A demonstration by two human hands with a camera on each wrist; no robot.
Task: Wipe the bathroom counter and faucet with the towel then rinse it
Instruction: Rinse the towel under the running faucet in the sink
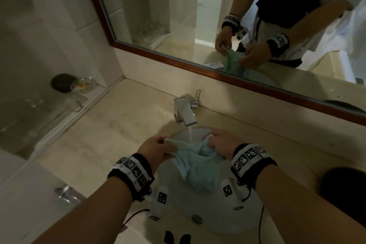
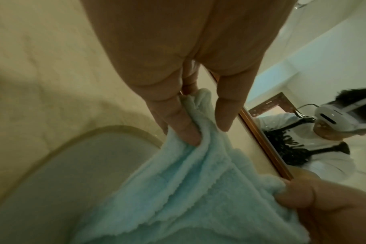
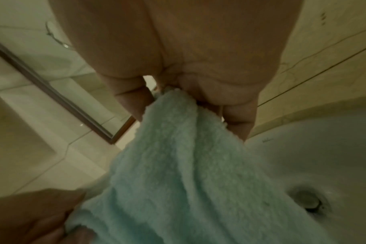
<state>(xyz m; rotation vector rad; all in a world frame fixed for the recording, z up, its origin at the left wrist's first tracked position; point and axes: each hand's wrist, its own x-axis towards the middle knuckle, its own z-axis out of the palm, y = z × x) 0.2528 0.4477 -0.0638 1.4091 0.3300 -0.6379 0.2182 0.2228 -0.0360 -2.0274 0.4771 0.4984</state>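
Beige stone counter (image 1: 111, 125) surrounds the sink (image 1: 247, 214), where the faucet (image 1: 185, 110) runs. Your left hand (image 1: 156, 151) and right hand (image 1: 222, 144) each pinch the towel (image 1: 198, 166) edge with curled fingers; spread it under the stream so water soaks every fold.

Bare forearms, black wristbands (image 1: 132, 174) with white marker-printed tags, thin black cables, white headset (image 2: 336, 116)

Towel (image 1: 198, 166): fluffy terry cloth, matt; faucet (image 1: 185, 110) behind it: polished glossy metal; counter (image 1: 111, 125) w/ smooth stone-look finish; mirror frame (image 1: 198, 69): glossy wood.
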